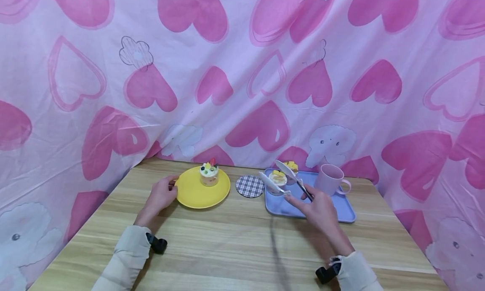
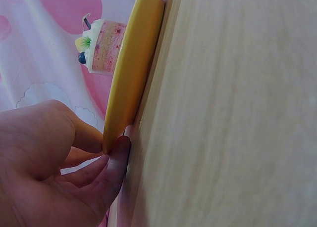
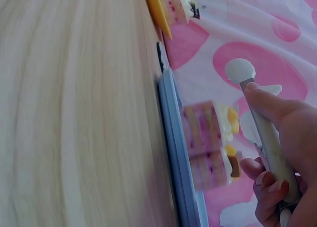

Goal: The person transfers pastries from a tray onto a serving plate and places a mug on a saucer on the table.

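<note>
My left hand [image 1: 161, 195] pinches the left rim of a yellow plate [image 1: 193, 199], thumb above and fingers beneath, as the left wrist view shows. On that plate stands a small cake cup [image 1: 209, 177] topped with cream, berries and strawberry. In my right hand [image 1: 320, 210] is a pair of tongs [image 3: 266, 133] with white tips. Its two arms are spread apart over the near cake cup [image 1: 278, 179], which has yellow fruit cubes on top. Behind it is a similar cake cup [image 1: 291, 166]. Both stand on a blue tray [image 1: 286, 211]; whether the tongs touch either is unclear.
A pink mug [image 1: 329, 179] stands on the tray's right side, handle to the right. Between plate and tray lies a round checked coaster [image 1: 250, 186]. A pink heart-print cloth [image 1: 242, 93] hangs behind the wooden table [image 1: 227, 249].
</note>
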The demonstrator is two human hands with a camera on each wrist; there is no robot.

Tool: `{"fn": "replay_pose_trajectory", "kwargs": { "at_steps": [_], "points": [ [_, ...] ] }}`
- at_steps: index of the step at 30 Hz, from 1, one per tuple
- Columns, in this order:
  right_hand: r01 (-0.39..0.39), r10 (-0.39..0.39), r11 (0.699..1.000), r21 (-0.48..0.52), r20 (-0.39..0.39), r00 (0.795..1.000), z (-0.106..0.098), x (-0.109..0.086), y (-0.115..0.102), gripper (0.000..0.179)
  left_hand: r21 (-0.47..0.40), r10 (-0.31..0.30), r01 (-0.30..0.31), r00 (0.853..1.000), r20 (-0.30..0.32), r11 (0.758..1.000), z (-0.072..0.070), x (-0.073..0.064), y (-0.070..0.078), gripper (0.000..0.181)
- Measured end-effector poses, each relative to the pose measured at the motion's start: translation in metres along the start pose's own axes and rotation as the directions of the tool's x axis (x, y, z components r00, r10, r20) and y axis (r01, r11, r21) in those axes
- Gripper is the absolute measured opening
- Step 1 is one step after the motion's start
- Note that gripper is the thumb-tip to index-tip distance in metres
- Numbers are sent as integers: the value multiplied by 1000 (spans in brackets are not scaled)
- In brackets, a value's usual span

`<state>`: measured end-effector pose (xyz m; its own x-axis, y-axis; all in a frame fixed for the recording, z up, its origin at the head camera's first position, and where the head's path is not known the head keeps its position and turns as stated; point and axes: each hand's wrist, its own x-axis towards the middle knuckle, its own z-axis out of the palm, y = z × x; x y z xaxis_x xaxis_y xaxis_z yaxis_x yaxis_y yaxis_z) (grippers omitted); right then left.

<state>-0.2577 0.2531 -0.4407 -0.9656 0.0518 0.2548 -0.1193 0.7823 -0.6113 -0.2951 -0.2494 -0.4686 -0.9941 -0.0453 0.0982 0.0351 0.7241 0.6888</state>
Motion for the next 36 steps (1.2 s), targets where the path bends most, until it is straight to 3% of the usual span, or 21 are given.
{"fn": "replay_pose_trajectory", "kwargs": {
  "at_steps": [13,36],
  "points": [
    [-91,92,995,-29,56,994,-5,6,13,105,-7,-3,3,1000,8,1000,-1,1,-1,52],
    [-126,136,988,-90,114,984,0,9,24,107,0,-4,4,1000,-3,1000,1,3,-3,52]
  ]
}}
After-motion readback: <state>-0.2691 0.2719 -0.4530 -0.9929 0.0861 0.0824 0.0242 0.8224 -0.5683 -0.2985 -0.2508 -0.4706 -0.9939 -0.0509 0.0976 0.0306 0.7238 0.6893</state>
